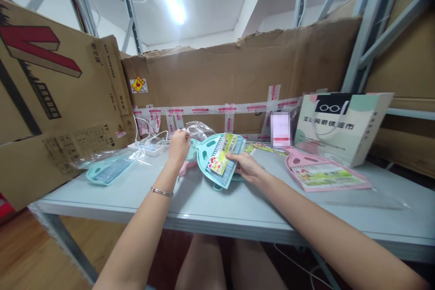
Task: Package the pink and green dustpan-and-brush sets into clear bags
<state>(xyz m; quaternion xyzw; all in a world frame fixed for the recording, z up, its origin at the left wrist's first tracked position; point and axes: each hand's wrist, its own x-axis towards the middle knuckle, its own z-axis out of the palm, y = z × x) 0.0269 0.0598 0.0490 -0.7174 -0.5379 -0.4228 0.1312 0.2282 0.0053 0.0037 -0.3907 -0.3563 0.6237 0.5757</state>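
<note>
My right hand (247,166) holds a teal dustpan-and-brush set (217,159) with a colourful paper label, tilted up off the grey table (217,208); fingers curl around its lower right edge. My left hand (178,144) is closed in a pinch on a clear plastic bag (200,130) at the dustpan's handle end. A thin bracelet sits on my left wrist.
A bagged teal dustpan set (108,170) lies at the left. A pink dustpan set (322,173) lies at the right in front of a paper gift bag (340,124). A white power strip (149,147) with cables sits behind. Cardboard walls surround the table.
</note>
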